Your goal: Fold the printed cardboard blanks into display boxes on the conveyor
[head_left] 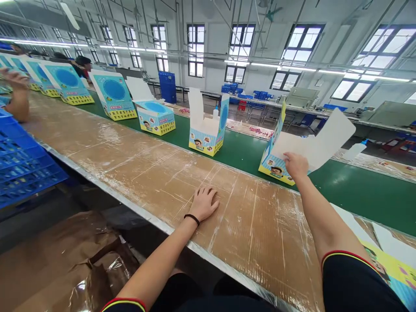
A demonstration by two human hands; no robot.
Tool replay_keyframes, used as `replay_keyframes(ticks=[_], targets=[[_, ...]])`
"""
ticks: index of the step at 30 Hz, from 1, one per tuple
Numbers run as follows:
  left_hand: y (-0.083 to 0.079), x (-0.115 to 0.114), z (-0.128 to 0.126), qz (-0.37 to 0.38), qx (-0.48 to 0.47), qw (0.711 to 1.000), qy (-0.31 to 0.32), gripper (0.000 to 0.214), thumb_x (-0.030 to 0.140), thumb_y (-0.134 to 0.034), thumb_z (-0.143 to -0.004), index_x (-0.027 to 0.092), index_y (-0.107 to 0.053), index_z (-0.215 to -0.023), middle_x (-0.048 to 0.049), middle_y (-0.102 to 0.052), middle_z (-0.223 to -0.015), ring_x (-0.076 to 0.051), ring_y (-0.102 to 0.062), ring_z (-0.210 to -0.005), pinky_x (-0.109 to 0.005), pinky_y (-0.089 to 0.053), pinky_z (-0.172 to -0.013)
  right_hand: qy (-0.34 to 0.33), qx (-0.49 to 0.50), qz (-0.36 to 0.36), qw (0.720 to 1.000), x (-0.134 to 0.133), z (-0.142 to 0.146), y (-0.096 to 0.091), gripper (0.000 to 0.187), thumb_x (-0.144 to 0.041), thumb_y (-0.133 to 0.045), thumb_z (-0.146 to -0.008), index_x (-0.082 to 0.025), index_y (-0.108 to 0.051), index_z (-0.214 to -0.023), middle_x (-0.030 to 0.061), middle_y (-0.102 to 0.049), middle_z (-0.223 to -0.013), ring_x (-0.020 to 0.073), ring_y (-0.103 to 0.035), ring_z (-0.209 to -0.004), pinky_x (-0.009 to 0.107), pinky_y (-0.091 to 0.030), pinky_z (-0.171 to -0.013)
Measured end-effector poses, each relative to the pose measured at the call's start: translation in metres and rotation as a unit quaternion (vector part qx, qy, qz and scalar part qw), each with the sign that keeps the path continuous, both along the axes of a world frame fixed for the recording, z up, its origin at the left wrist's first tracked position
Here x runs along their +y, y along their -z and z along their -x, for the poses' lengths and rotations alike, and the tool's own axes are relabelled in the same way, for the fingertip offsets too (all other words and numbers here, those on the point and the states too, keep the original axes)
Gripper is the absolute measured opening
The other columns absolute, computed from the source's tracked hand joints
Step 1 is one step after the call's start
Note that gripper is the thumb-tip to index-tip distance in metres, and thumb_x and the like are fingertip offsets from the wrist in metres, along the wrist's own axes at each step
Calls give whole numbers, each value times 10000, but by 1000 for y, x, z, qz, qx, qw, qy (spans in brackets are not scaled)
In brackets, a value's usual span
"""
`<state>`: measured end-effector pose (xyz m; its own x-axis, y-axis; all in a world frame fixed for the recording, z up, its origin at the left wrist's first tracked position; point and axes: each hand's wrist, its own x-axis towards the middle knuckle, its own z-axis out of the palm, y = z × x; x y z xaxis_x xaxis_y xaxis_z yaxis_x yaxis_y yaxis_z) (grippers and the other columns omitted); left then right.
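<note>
My left hand point(204, 203) lies flat on the brown cardboard-covered table top point(256, 225), holding nothing, with a black band on its wrist. My right hand point(295, 166) reaches over the table's far edge and grips the white inner flap point(325, 141) of a printed blue-and-yellow carton point(276, 169) standing on the green conveyor belt point(360, 199). The carton's cartoon-face panel shows just below my fingers. Several similar open cartons point(204, 130) stand in a row along the belt, farther to the left.
A co-worker's hand point(14, 78) rests at the far left of the table, beside a blue plastic crate point(22, 160). Crumpled brown paper and plastic point(65, 268) lie below the table edge. A flat printed carton point(386, 268) lies at lower right. Other workbenches and blue crates stand beyond the belt.
</note>
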<state>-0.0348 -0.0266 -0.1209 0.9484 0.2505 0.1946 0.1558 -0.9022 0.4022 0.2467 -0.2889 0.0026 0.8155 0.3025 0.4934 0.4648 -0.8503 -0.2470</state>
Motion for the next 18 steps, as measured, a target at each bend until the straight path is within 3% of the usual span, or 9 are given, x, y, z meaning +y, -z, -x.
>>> replay_keyframes(ticks=[4,7,9,11,15,18], targets=[[1,0,0,-4,9,1000,-7,364,313,-575,-899,244,-659,-1247,-130,-637,-1398,-325,-546,-1336,-545,-365,-1180,-4,-10,7,1000,6,-7,18,486,-148,-421,-865,-93,-660,-1284,254,-659,-1252,412,-561,-1213,583,-380,-1070],[-1,0,0,-5,16,1000,-15,359,317,-564,-900,246,-658,-1240,-124,-638,-1400,-321,-545,-1335,-541,-366,-1178,-22,-40,16,999,9,-3,28,608,-212,-432,-884,-43,-507,-1462,249,-480,-1515,385,-382,-1435,548,-262,-1196],[-2,1,0,-6,18,1000,-15,365,326,-559,-901,249,-658,-1244,-121,-635,-1407,-320,-540,-1342,-536,-367,-1178,-27,-64,12,998,6,9,33,640,-287,-433,-917,-25,-446,-1501,249,-404,-1571,376,-323,-1472,528,-231,-1217],[-2,5,1,-10,23,1000,-11,370,337,-557,-903,255,-662,-1248,-119,-638,-1409,-320,-539,-1349,-527,-376,-1175,-12,-64,0,998,-4,26,39,608,-340,-426,-946,-29,-475,-1466,265,-439,-1529,383,-373,-1425,518,-274,-1189],[4,16,4,-24,10,1000,-4,370,363,-543,-915,279,-679,-1249,-113,-652,-1399,-329,-571,-1318,-527,-416,-1151,88,-5,-17,996,-51,59,46,499,-369,-474,-965,-67,-552,-1354,265,-531,-1398,381,-463,-1313,484,-382,-1092],[8,27,2,-51,4,999,0,418,380,-483,-936,250,-681,-1280,-123,-653,-1400,-329,-590,-1298,-522,-431,-1148,255,66,-12,965,-116,79,47,443,-357,-528,-977,-90,-566,-1329,239,-546,-1368,351,-493,-1280,439,-415,-1054]])
